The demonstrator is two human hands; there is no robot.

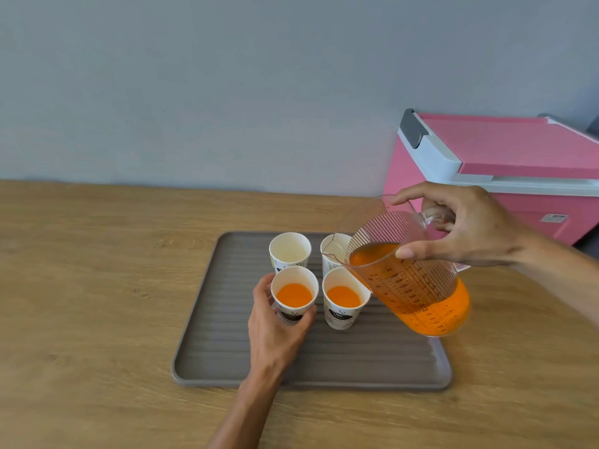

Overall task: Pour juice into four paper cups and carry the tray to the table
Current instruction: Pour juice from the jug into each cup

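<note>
roughly halfway: juice is seen in two of the four paper cups, and the tray (pixel 227 367) is not yet carried.

the near-left cup (pixel 294 294), wrapped loosely by the left hand (pixel 275 332) with the thumb on one side and the fingers curled round the other, is filled partway, as is the near-right cup (pixel 344 298) just beside that hand. the far-left cup (pixel 289 251), just beyond the left hand, is seen empty; the far-right cup (pixel 334 251) is partly hidden by the jug spout, and its contents cannot be told. the jug (pixel 411 280), tilted toward the cups, is gripped by the right hand (pixel 470 228), closed on the handle with the thumb pressed against the wall. all four cups are kept on the tray on the wooden counter (pixel 81 286), with a pink cooler (pixel 518 157) behind the right hand.
</note>
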